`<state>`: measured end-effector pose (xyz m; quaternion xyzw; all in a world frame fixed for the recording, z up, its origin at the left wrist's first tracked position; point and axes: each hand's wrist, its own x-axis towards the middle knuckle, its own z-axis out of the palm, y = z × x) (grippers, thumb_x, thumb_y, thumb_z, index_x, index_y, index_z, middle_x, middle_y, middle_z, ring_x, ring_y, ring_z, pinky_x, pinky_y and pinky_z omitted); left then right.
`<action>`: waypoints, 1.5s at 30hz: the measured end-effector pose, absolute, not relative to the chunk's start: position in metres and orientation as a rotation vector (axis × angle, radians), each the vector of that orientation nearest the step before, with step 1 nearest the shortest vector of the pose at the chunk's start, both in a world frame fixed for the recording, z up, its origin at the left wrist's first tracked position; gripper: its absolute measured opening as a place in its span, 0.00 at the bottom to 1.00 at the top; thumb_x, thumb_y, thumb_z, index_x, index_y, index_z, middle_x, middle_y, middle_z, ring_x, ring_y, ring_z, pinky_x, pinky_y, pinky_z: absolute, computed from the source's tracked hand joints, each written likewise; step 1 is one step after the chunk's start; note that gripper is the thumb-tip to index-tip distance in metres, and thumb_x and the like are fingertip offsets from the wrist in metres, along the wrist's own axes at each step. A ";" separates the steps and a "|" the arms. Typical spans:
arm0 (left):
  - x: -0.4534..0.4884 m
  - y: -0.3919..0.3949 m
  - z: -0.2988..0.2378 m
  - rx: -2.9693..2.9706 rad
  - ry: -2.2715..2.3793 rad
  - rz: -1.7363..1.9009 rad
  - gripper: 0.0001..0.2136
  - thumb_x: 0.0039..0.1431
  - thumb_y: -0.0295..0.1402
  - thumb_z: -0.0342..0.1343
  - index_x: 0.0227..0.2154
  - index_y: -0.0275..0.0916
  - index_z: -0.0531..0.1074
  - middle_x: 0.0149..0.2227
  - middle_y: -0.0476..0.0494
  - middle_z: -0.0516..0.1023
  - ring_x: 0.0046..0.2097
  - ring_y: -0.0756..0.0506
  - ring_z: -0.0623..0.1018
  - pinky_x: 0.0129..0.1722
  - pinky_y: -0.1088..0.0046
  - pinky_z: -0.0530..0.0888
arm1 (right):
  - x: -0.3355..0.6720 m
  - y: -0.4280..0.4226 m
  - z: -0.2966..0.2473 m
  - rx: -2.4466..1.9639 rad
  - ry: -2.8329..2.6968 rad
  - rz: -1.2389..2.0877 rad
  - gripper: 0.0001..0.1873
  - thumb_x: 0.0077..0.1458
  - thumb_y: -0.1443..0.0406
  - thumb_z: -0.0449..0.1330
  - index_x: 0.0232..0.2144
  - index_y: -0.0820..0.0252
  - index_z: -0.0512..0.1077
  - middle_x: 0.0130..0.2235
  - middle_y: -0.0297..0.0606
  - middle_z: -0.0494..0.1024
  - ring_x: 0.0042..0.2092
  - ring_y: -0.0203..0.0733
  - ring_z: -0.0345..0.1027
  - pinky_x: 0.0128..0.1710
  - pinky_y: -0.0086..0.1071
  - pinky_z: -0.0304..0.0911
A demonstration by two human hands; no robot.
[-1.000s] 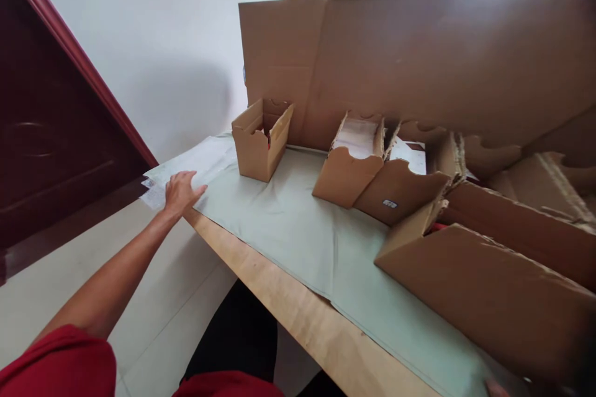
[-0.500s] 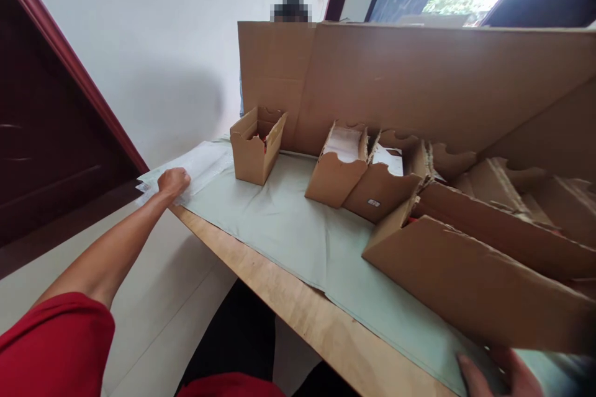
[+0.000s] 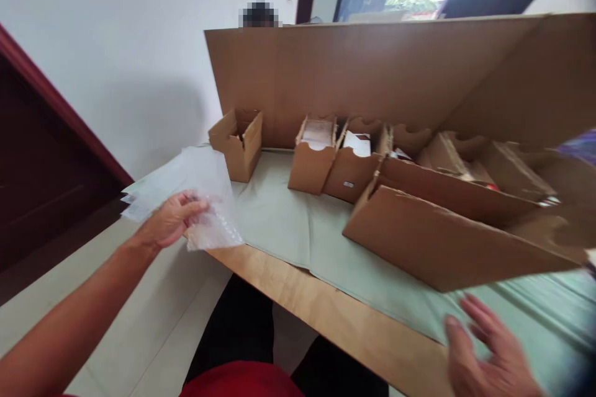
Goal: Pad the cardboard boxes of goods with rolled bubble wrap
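Observation:
My left hand point(image 3: 173, 219) is closed on a clear plastic bag point(image 3: 208, 198), lifted off a stack of more such bags point(image 3: 153, 189) at the left end of the table. My right hand point(image 3: 488, 356) hovers open, fingers spread, over the table's near edge at the lower right, holding nothing. A long low cardboard tray point(image 3: 437, 242) lies just beyond my right hand.
A wooden table point(image 3: 335, 322) carries a pale green cloth point(image 3: 288, 229). Small open cardboard boxes point(image 3: 237, 142) stand along a tall cardboard sheet point(image 3: 372, 68) at the back. A person's head shows behind that sheet. A dark door point(image 3: 41, 180) is at the left.
My left hand closed on the bag stack, then pulled one bag up and toward me. My right hand came into view at the lower right and spread its fingers.

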<state>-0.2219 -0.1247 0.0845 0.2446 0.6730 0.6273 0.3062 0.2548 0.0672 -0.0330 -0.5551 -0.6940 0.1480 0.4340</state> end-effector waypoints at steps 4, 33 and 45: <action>-0.125 -0.084 0.042 0.801 1.637 1.413 0.25 0.37 0.54 0.74 0.26 0.35 0.77 0.26 0.47 0.78 0.29 0.49 0.74 0.32 0.73 0.73 | 0.199 0.005 -0.008 -0.952 -1.958 0.714 0.17 0.65 0.54 0.59 0.51 0.53 0.77 0.60 0.48 0.77 0.60 0.58 0.73 0.60 0.57 0.68; -0.008 -0.056 0.014 1.204 1.457 1.143 0.19 0.55 0.48 0.62 0.20 0.40 0.68 0.22 0.50 0.71 0.26 0.49 0.69 0.27 0.75 0.68 | 0.159 -0.014 0.013 -0.782 -1.834 1.551 0.21 0.72 0.51 0.52 0.51 0.55 0.78 0.51 0.43 0.80 0.54 0.47 0.73 0.60 0.42 0.65; -0.041 -0.083 0.000 0.609 1.431 1.460 0.13 0.51 0.45 0.67 0.27 0.39 0.83 0.34 0.41 0.86 0.40 0.38 0.84 0.46 0.62 0.78 | 0.163 0.096 0.045 -0.994 -2.174 1.008 0.20 0.71 0.56 0.52 0.35 0.58 0.78 0.32 0.36 0.81 0.35 0.42 0.75 0.41 0.35 0.69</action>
